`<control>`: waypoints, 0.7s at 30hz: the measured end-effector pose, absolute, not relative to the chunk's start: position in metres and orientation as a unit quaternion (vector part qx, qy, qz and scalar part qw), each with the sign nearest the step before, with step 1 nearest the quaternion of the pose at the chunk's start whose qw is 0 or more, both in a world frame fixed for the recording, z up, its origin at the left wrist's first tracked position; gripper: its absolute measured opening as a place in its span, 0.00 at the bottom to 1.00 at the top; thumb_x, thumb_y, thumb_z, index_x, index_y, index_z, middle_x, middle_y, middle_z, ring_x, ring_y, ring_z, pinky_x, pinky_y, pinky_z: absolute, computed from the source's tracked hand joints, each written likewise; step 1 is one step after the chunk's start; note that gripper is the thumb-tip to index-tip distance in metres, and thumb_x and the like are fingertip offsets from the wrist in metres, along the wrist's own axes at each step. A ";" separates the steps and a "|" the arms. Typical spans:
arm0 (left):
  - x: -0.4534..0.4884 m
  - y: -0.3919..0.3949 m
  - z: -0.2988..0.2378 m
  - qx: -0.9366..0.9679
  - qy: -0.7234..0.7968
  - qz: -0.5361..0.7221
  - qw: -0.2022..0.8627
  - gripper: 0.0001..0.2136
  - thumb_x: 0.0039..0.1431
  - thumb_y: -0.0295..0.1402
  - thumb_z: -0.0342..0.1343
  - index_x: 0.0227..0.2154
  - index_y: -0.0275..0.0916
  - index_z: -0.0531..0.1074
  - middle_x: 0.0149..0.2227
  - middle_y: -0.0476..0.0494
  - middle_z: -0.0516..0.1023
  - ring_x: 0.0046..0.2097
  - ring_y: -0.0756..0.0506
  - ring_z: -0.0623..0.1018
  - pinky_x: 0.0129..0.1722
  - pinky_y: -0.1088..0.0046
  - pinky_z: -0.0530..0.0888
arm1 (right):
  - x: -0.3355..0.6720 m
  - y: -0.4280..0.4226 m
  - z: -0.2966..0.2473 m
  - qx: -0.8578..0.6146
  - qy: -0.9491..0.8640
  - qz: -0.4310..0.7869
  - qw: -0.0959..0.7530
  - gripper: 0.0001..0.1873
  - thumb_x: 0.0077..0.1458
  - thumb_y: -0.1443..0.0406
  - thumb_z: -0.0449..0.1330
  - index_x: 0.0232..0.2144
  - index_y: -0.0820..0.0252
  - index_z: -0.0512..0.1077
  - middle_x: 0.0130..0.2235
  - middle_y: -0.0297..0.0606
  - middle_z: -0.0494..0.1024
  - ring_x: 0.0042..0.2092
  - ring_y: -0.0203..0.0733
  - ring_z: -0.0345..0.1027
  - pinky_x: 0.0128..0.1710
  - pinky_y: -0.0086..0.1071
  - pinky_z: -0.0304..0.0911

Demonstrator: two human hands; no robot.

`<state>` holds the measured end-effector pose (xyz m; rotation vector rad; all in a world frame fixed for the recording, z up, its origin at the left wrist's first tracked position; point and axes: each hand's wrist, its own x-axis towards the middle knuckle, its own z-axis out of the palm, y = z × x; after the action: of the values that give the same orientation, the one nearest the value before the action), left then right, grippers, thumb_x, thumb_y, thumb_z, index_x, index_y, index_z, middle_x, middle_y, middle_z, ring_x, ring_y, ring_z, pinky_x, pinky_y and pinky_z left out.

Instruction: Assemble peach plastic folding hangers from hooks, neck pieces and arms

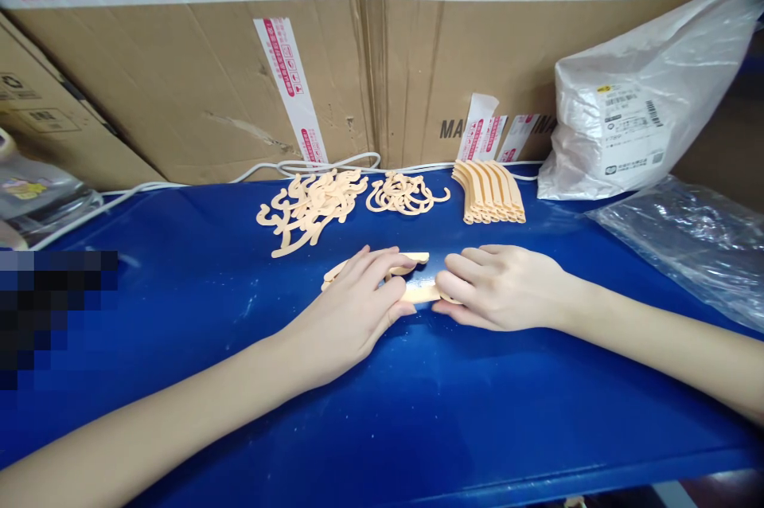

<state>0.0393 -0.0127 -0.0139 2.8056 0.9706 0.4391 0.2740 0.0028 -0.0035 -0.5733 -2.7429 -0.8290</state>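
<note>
Near the middle of the blue table, my left hand [358, 305] and my right hand [507, 285] hold a cream plastic hanger piece [422, 293] between them. My left fingers close round its left end, and my right fingers and thumb pinch its right end. Fingers hide most of its shape. Another cream piece [421, 257] pokes out just beyond my left fingertips. Further cream strips [333, 275] show at the far side of my left hand; whether they touch it I cannot tell.
Behind my hands lie a loose pile of wavy cream pieces [316, 201], a small heap of cream hooks [407, 195] and a neat stack of curved arms [489, 189]. A white cable [256, 169] runs before cardboard boxes [196, 86]. A white plastic bag [621, 110] and clear film [686, 237] lie right.
</note>
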 end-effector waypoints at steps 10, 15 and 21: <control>0.037 -0.013 -0.016 0.937 0.307 0.152 0.070 0.14 0.70 0.38 0.39 0.41 0.39 0.68 0.60 0.43 0.64 0.64 0.40 0.59 0.63 0.47 0.56 | 0.279 0.004 -0.009 -0.197 -0.956 -0.185 0.116 0.22 0.68 0.57 0.39 0.28 0.59 0.64 0.24 0.31 0.70 0.23 0.35 0.60 0.23 0.34 0.47; 0.037 -0.012 -0.015 0.939 0.302 0.144 0.084 0.13 0.69 0.38 0.40 0.41 0.39 0.69 0.60 0.43 0.64 0.64 0.41 0.59 0.64 0.49 0.55 | 0.279 0.004 -0.009 -0.200 -0.960 -0.157 0.115 0.22 0.68 0.57 0.39 0.29 0.59 0.65 0.25 0.32 0.70 0.23 0.35 0.61 0.23 0.33 0.47; 0.037 -0.012 -0.014 0.933 0.310 0.155 0.095 0.13 0.69 0.37 0.41 0.41 0.40 0.70 0.59 0.43 0.65 0.63 0.41 0.60 0.64 0.49 0.55 | 0.278 0.003 -0.009 -0.203 -0.963 -0.138 0.111 0.21 0.68 0.58 0.39 0.33 0.60 0.67 0.27 0.32 0.72 0.25 0.35 0.62 0.25 0.32 0.49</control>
<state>0.0369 -0.0119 -0.0138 2.7673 0.9206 0.4587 0.2785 0.0030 -0.0087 -0.5976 -2.8280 -0.4055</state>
